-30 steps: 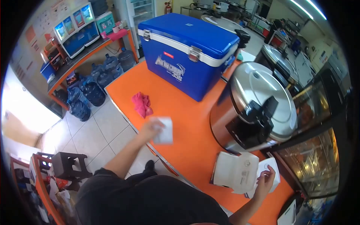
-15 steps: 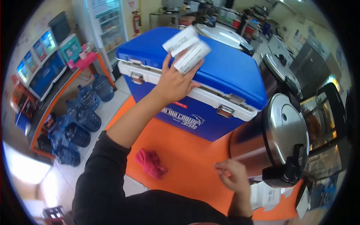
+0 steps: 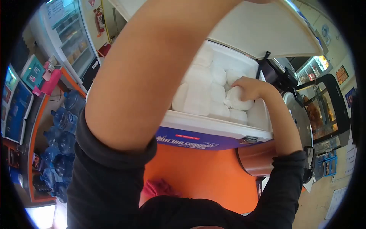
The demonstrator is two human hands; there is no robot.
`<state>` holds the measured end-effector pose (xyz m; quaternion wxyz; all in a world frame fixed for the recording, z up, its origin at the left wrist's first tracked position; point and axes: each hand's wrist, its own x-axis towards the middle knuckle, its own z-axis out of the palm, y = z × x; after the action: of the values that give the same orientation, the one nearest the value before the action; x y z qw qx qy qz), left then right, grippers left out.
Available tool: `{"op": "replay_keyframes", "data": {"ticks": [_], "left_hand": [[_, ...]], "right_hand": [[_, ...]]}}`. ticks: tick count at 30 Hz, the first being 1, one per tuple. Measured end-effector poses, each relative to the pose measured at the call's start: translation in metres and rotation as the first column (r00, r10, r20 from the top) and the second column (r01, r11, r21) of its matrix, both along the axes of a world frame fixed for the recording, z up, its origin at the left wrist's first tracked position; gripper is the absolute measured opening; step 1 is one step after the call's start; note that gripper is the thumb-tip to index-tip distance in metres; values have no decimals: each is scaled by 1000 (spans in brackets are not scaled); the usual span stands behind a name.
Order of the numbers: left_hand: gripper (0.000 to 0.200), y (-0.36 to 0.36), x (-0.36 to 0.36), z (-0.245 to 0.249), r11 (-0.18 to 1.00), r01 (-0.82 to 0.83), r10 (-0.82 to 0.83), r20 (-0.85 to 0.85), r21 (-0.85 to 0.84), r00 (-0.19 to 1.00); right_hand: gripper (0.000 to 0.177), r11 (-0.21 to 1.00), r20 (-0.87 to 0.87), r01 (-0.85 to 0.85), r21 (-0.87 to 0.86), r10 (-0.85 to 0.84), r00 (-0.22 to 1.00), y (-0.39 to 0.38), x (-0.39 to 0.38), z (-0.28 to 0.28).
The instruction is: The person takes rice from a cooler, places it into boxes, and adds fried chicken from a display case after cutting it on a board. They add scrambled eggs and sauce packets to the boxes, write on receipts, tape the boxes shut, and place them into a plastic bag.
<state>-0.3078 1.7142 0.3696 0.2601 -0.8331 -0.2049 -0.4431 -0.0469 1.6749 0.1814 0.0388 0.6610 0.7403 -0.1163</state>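
Note:
The blue-and-white cooler box (image 3: 190, 142) stands with its lid (image 3: 263, 28) raised. Inside it, white wrapped bundles (image 3: 198, 91) are packed in rows. My right hand (image 3: 249, 89) reaches in at the right end, its fingers closed on a rounded white wrapped bundle (image 3: 239, 101). My left forearm (image 3: 148, 65) stretches up across the cooler toward the lid. Only a sliver of my left hand (image 3: 261, 1) shows at the top edge, so its fingers and anything in them are hidden.
The cooler stands on an orange table (image 3: 198, 175), with a pink cloth (image 3: 160, 187) near my body. To the right are a large metal pot (image 3: 259, 158) and a glass display case (image 3: 324, 110). Several blue water jugs (image 3: 63, 143) stand left, near a fridge (image 3: 68, 36).
The lid, closed before, is now lifted open. My left hand, which held white paper slips over the lid, has gone up. My right hand has moved from above the table into the cooler.

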Motion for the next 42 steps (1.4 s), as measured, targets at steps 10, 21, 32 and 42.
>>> {"op": "replay_keyframes", "data": {"ticks": [10, 21, 32, 42], "left_hand": [[45, -2, -10, 2, 998, -40, 39, -35, -47, 999], [51, -5, 21, 3, 963, -108, 63, -182, -246, 981], [49, -35, 4, -24, 913, -18, -2, -48, -409, 999], [55, -71, -18, -67, 879, 38, -32, 21, -475, 999]], "right_hand": [[71, 904, 136, 17, -428, 46, 990, 4, -38, 64], [82, 835, -370, 74, -545, -319, 873, -27, -95, 39], [64, 865, -685, 114, -489, -462, 564, -49, -66, 26], [47, 953, -837, 282, 111, 242, -490, -231, -20, -1]]}}
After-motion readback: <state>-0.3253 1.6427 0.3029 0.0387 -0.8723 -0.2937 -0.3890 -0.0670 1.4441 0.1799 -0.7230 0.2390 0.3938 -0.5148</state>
